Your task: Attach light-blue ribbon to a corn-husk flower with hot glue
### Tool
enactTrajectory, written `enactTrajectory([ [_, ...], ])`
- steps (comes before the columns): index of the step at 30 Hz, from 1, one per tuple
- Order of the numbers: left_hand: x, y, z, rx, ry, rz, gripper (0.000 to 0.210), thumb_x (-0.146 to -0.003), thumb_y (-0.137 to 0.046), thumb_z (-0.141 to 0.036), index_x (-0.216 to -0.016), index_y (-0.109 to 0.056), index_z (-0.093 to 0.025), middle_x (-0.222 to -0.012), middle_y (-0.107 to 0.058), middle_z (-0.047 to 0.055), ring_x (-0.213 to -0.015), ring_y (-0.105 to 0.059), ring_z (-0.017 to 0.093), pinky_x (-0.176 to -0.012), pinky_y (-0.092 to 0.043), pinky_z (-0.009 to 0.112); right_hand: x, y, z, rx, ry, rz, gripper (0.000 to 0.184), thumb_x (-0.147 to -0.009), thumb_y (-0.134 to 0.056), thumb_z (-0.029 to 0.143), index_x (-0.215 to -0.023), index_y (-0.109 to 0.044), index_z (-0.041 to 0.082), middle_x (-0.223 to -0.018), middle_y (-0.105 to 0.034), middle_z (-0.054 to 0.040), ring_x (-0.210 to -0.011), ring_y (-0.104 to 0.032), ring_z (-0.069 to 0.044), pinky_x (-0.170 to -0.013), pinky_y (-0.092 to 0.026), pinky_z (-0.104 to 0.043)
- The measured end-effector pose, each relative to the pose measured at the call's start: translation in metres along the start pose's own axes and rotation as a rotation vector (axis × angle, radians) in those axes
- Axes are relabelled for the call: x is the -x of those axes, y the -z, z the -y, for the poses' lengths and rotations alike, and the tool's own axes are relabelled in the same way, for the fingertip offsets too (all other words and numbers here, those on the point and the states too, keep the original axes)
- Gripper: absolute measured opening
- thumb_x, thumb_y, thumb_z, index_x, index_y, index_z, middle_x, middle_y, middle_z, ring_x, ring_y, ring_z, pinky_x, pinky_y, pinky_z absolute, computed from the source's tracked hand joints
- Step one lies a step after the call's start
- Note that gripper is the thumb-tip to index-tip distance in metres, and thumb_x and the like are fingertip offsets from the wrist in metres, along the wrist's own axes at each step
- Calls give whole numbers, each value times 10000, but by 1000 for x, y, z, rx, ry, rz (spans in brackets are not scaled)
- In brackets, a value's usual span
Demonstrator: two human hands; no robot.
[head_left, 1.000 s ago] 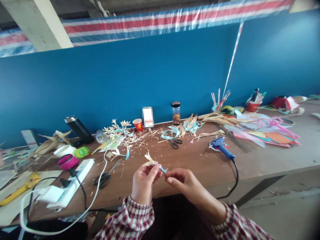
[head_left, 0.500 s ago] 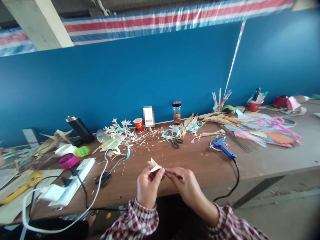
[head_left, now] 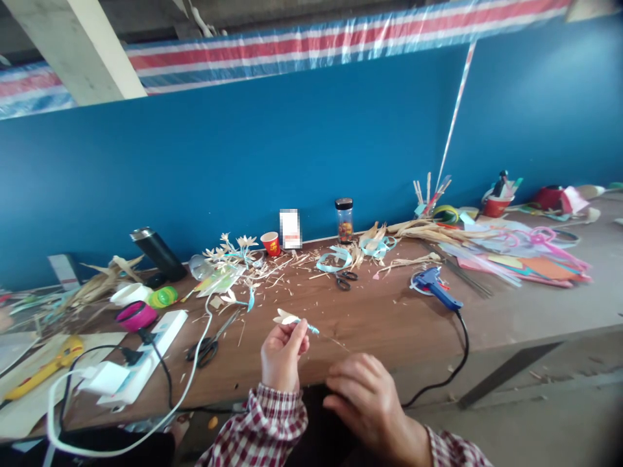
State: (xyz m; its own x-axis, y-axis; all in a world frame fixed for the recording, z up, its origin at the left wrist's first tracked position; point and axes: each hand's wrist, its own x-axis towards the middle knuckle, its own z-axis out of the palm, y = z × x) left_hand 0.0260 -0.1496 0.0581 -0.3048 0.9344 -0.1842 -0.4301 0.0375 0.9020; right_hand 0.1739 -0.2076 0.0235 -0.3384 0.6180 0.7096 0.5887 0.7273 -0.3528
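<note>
My left hand [head_left: 282, 357] pinches a small pale husk flower [head_left: 286, 318] between thumb and fingers, above the table's front edge. Light-blue wrapping [head_left: 309, 329] shows around the flower's base, and a thin wire-like stem [head_left: 335, 342] sticks out from it to the right. My right hand [head_left: 365, 395] is apart from the flower, just below the stem's far end. Its fingers are loosely bent with the thumb away from them, and nothing shows in them. Beyond the hands, finished-looking husk flowers [head_left: 243, 242] lie in a cluster among husk scraps.
A blue glue gun [head_left: 438, 289] with a black cord lies right. Black scissors [head_left: 202, 352] and a white power strip [head_left: 146, 357] lie left. Further back stand a red paper cup [head_left: 270, 244], a lidded jar [head_left: 344, 224] and a black bottle [head_left: 158, 253]. More scissors [head_left: 344, 279] lie mid-table.
My right hand has let go of the flower's stem and moved down and right. My left hand, still on the flower, has shifted slightly left, and the blue wrapping and stem now show.
</note>
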Motion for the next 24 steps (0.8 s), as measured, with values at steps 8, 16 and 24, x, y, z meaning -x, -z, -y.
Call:
enactTrajectory([
  [8, 17, -3, 4, -122, -26, 64, 349, -501, -817, -341, -730, -667, -124, -612, -595, -9, -500, -513, 71, -475, -447, 172, -31, 4, -13, -272, -544, 42, 183, -873, -497, 287, -874, -662, 208, -769, -633, -47, -704, -569, -168, -638, -426, -264],
  [16, 21, -4, 9, -150, 70, 131, 390, -503, -808, -399, -753, -678, -129, -706, -636, 26, -512, -515, 79, -444, -442, 183, -28, -7, -5, -351, -629, -40, 189, -852, -510, 297, -720, -593, 191, -662, -555, -18, -593, -488, -135, -559, -358, -240],
  [24, 21, 5, 8, -393, -55, 357, 292, -633, -738, -379, -531, -626, -130, -547, -539, 4, -500, -453, 87, -469, -407, 186, -29, -5, 3, -672, -762, -34, 278, -835, -542, 392, -691, -609, 163, -634, -558, -12, -585, -462, -121, -549, -352, -230],
])
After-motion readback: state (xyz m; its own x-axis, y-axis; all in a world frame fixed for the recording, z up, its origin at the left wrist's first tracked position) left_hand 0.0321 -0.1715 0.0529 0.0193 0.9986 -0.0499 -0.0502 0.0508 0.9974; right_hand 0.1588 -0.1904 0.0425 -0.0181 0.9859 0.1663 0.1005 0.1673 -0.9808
